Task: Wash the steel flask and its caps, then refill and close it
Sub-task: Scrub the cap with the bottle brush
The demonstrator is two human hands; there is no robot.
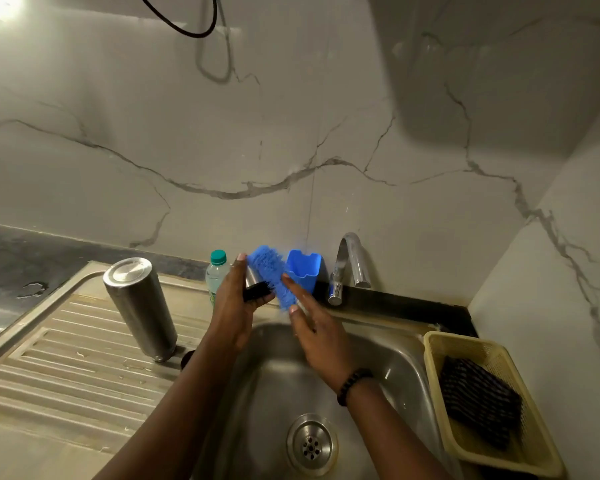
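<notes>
The steel flask (140, 308) is standing upside down on the ribbed draining board (66, 368), left of the sink (388, 372). Above the sink, a steel cap (252, 276) with a black part (257, 291) is being held in the curled fingers of the left hand (232, 306). A blue scrubber (272, 275) is being pressed against it by the straight, spread fingers of the right hand (317, 337). A yellow basket (433, 344) is sitting at the right.
</notes>
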